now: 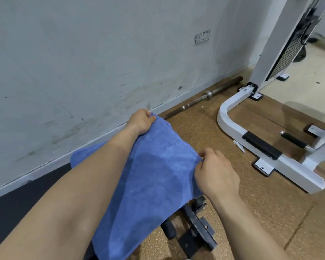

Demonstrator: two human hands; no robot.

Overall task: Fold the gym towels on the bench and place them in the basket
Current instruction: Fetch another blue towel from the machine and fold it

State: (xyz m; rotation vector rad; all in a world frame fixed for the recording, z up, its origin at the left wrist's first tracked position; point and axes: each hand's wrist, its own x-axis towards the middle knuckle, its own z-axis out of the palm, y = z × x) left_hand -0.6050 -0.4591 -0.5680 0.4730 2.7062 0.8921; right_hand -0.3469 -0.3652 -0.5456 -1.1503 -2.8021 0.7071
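1. My left hand [140, 121] reaches out ahead of me, and its fingers [150, 117] are curled round the far corner of the blue towel [154, 175], pinching the hem.
2. My right hand [217, 174] is nearer to me and to the right. Its fingers [204, 153] are bent and pinch the towel's other corner along the same stitched edge.
3. That edge runs taut between my two hands, lifted a little.
4. The rest of the towel hangs down toward me in one broad sheet. It drapes over the end of the black padded tabletop [17, 209] and passes under my left forearm.
5. The towel's lower part covers some of the black metal frame [197, 226] beneath the tabletop.
6. The floor [261, 212] is brown and speckled like cork.
7. A barbell [201, 98] lies on the floor against the foot of the scuffed grey wall [83, 53].
8. A socket plate [202, 36] is set higher on that wall.
9. To my right stands a white machine frame [233, 117] with a curved base, well apart from the towel.
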